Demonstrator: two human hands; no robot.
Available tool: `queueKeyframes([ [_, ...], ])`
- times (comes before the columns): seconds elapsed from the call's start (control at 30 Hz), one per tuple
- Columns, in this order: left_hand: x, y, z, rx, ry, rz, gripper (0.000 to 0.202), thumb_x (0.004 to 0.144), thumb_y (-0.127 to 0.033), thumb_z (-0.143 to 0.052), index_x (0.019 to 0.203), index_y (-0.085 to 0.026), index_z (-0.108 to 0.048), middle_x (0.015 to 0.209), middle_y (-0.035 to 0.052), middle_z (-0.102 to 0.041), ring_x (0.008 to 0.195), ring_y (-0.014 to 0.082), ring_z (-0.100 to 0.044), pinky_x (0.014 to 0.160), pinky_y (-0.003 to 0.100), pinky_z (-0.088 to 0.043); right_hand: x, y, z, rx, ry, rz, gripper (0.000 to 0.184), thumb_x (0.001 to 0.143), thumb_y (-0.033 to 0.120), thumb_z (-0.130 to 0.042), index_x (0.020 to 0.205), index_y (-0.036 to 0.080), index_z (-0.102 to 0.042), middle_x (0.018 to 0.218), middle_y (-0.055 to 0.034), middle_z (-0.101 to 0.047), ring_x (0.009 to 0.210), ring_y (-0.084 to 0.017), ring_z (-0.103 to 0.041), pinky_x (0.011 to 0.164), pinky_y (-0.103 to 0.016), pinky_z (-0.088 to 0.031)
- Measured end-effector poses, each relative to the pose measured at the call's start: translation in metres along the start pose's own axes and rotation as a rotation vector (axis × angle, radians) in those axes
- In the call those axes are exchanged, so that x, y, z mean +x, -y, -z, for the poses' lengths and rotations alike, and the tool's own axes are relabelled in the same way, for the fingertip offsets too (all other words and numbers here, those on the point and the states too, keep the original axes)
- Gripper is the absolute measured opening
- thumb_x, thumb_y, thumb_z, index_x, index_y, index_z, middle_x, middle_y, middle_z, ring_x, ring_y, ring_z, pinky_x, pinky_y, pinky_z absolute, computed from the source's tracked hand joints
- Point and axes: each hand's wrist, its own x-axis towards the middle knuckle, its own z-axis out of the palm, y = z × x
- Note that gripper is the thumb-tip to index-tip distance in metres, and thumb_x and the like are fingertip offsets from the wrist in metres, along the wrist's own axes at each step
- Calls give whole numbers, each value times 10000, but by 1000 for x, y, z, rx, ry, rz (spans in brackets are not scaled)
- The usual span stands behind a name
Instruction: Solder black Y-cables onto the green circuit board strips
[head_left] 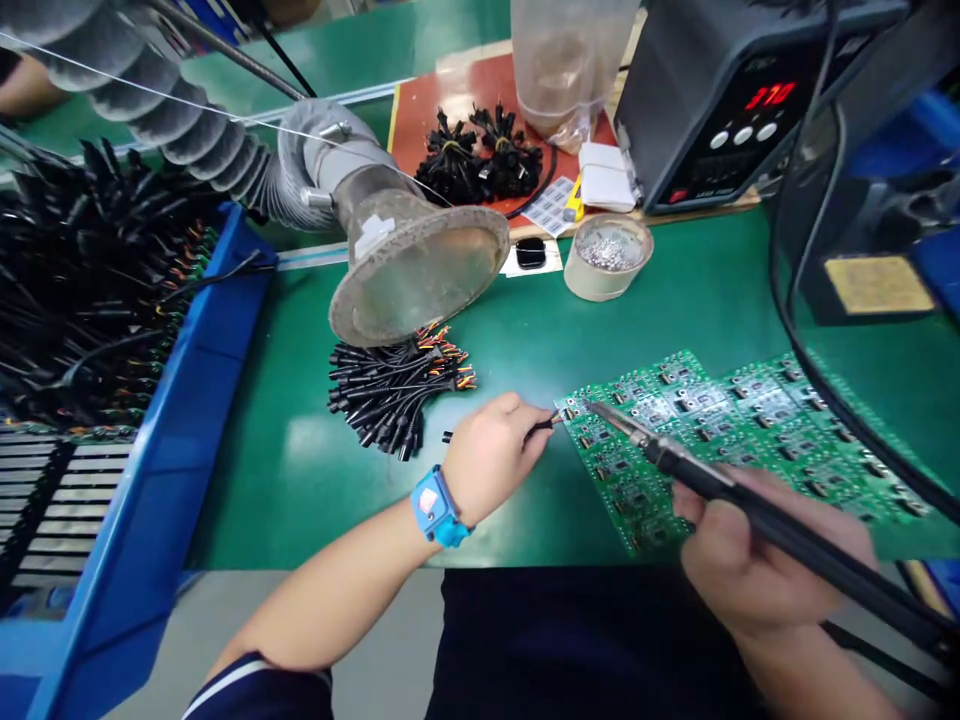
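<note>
My left hand (pixel 491 452), with a blue wrist strap (pixel 435 507), pinches a short black cable lead (pixel 541 426) and holds its wire end against the near left corner of a green circuit board panel (pixel 750 440). My right hand (pixel 757 560) grips a black soldering iron (pixel 720 482) like a pen, its metal tip resting at the same corner of the panel, beside the wire end. The panel lies flat on the green mat and carries several small identical boards.
A pile of black cable leads (pixel 394 390) lies left of my hand, under a fume extractor hood (pixel 416 270) on a ribbed hose. A blue bin (pixel 112 330) of more cables stands at the left. Behind are a tape roll (pixel 607 255), cable bundles (pixel 480 155) and a soldering station (pixel 720 100).
</note>
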Motion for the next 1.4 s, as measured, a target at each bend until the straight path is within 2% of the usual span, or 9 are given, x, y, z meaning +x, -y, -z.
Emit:
queueKeyframes([
  [0.17, 1, 1, 0, -26, 12, -5, 197, 845, -224, -560, 1001, -167, -665, 772, 36, -575, 670, 140, -552, 621, 262, -472, -9, 5, -18, -122, -48, 199, 444, 668, 164, -594, 1107, 223, -589, 762, -48, -622, 661, -209, -621, 515, -339, -521],
  [0.4, 1, -1, 0, -36, 12, 23, 204, 845, -206, -557, 1013, -170, -667, 769, 36, -568, 660, 138, -549, 609, 262, -469, -2, 7, -23, -224, -5, 263, 426, 746, 233, -550, 1173, 237, -554, 676, -39, -605, 624, -207, -602, 475, -329, -489],
  [0.53, 1, -1, 0, -38, 2, 35, 199, 837, -204, -566, 1003, -175, -672, 771, 33, -576, 636, 128, -544, 598, 255, -475, -2, 4, -23, -258, -35, 328, 438, 764, 253, -530, 1200, 220, -541, 655, -39, -589, 592, -191, -596, 478, -320, -484],
  [0.77, 2, -3, 0, -36, 2, 44, 202, 833, -199, -567, 1001, -171, -675, 772, 36, -584, 630, 128, -541, 605, 262, -481, -4, -2, -22, -275, -40, 368, 453, 744, 272, -560, 1196, 241, -539, 642, -36, -596, 546, -211, -592, 393, -321, -464],
  [1.0, 1, -3, 0, -20, -8, 43, 200, 835, -209, -569, 1003, -177, -673, 764, 32, -582, 631, 127, -541, 606, 261, -480, -3, 2, -20, -247, 27, 348, 408, 711, 218, -581, 1114, 157, -600, 623, -41, -587, 567, -201, -593, 435, -311, -484],
  [1.27, 0, -3, -2, -2, -23, 38, 197, 836, -219, -567, 997, -178, -673, 759, 33, -582, 627, 129, -537, 596, 262, -477, -1, 0, -22, -230, -23, 413, 476, 727, 232, -560, 1201, 188, -546, 600, -23, -567, 527, -196, -574, 392, -304, -452],
  [1.4, 0, -3, -3, -8, -19, 41, 203, 841, -224, -561, 1004, -173, -671, 767, 36, -582, 649, 142, -549, 605, 276, -479, -1, 3, -20, -261, 36, 379, 467, 734, 224, -568, 1199, 191, -539, 592, -15, -567, 536, -195, -581, 414, -304, -478],
])
